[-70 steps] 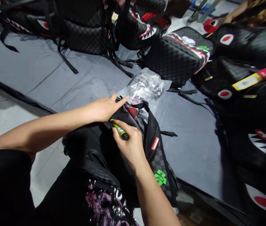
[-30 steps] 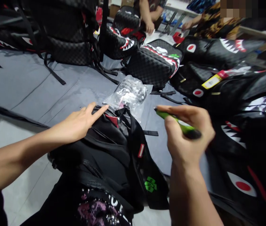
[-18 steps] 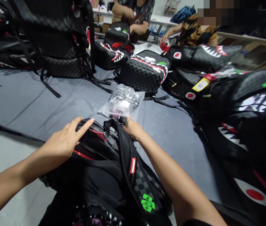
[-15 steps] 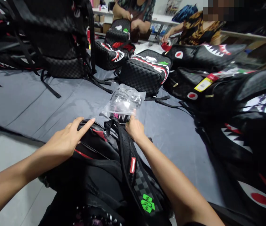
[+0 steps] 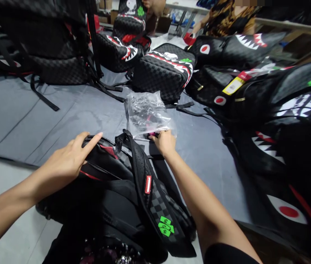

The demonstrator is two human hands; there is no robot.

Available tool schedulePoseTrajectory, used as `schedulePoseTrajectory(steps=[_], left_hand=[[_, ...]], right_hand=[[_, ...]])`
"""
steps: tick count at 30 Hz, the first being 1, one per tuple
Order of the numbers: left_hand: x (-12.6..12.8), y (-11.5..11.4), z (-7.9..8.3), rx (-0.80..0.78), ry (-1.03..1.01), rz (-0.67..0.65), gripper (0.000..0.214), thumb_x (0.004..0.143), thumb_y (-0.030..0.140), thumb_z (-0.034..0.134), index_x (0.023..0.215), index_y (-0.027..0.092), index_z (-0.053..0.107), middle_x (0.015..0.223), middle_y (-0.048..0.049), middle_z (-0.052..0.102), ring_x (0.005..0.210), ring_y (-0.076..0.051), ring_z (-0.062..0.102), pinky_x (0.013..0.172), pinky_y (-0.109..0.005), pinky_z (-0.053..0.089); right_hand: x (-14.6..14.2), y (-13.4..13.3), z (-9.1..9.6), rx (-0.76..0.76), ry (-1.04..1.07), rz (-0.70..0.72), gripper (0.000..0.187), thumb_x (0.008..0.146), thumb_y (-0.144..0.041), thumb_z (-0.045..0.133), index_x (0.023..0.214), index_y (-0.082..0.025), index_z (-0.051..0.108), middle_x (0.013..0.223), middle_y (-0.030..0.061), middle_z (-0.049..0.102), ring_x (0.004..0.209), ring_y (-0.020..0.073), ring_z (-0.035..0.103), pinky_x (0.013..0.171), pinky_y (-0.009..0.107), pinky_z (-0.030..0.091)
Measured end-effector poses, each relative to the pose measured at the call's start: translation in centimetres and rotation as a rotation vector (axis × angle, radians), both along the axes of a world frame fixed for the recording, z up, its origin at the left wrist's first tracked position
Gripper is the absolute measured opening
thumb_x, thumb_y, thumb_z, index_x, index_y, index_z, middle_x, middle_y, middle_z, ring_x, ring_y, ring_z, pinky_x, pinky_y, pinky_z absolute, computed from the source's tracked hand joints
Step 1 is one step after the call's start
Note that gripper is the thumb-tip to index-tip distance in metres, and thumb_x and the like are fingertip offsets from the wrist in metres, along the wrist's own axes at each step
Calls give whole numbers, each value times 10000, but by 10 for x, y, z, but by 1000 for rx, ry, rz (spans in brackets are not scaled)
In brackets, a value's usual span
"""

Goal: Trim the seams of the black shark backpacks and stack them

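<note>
A black backpack (image 5: 122, 194) with a checkered strap and a green patch lies across my lap at the table's near edge. My left hand (image 5: 67, 161) rests on its top, fingers stretched out flat. My right hand (image 5: 165, 141) reaches past the backpack's top handle to a crumpled clear plastic bag (image 5: 147, 112) with something pink inside, and its fingers pinch the bag's near edge. The green marker seen earlier is out of sight.
A grey cloth (image 5: 48, 113) covers the table. Several black shark-mouth backpacks (image 5: 163, 69) crowd the back and the right side (image 5: 287, 121), one with a yellow tag (image 5: 233, 86). Other people (image 5: 224, 18) work at the far end.
My right hand, which held a green marker in the air, has gone forward to the plastic bag and taken hold of its edge. My left hand has stayed on the backpack.
</note>
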State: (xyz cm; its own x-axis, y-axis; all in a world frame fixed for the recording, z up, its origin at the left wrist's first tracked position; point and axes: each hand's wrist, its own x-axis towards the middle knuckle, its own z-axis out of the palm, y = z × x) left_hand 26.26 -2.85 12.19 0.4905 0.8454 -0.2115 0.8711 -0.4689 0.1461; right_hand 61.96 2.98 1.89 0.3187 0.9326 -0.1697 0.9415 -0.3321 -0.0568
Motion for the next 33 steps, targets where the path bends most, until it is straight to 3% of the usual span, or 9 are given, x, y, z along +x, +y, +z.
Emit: schedulePoseTrajectory(steps=[3,9,14,17,19,23,27,30,33], left_hand=[[1,-5,7,-14,-8,16,722,987,220,361,1621,335,36,1602,-167,302,1316,-371,541,886,-467,585],[-8,-6,2,38,3,15,702,990,276,363,1621,340,61,1597,-137,339,1291,-363,565,834,-452,599],[-11,-2,-2,60,48,6,740,984,286,363,1615,366,-15,1588,-119,334,1270,-352,579,782,-419,598],[-8,-2,0,59,48,-11,765,974,256,383,1616,356,-21,1585,-133,323,1270,-354,575,814,-423,587],[-4,0,2,48,57,-23,804,952,209,411,1616,348,-20,1581,-141,323,1265,-356,577,824,-422,582],[9,5,7,6,75,-20,867,911,153,496,1621,308,24,1593,-164,299,1296,-355,555,898,-417,560],[18,9,8,-50,52,-8,947,868,199,641,1621,273,71,1592,-190,298,1308,-373,541,955,-432,532],[19,9,7,-49,-6,1,970,861,267,697,1619,289,92,1578,-191,324,1311,-381,536,983,-441,512],[19,6,7,-38,-9,0,1010,840,197,700,1619,303,67,1563,-195,341,1295,-379,550,973,-426,512]], right_hand=[[7,8,-2,53,132,-53,414,889,-422,675,1176,-124,685,1189,191,702,1088,299,676,869,332,491],[11,4,3,109,311,-164,263,948,-277,549,1095,-117,698,975,154,761,983,239,710,843,293,491],[11,-8,13,75,576,-252,218,883,-188,607,1092,-142,646,646,-2,666,614,156,693,574,209,459],[11,-29,30,24,719,-280,157,843,-196,659,984,-147,611,632,-35,613,480,134,646,427,188,354],[9,-47,46,43,818,-274,159,836,-262,682,911,-162,584,666,-29,611,515,149,673,415,184,341],[-6,-82,84,305,950,-71,263,782,-408,723,849,-175,623,772,37,697,778,228,736,616,278,525],[-43,-109,117,648,678,302,130,869,-311,625,844,-213,706,1042,73,770,1042,245,698,928,407,524],[-75,-120,127,747,544,449,115,890,-260,616,887,-235,729,920,38,781,886,214,728,842,349,546],[-106,-122,125,609,551,516,144,888,-263,617,955,-226,740,865,38,784,755,206,734,697,290,536]])
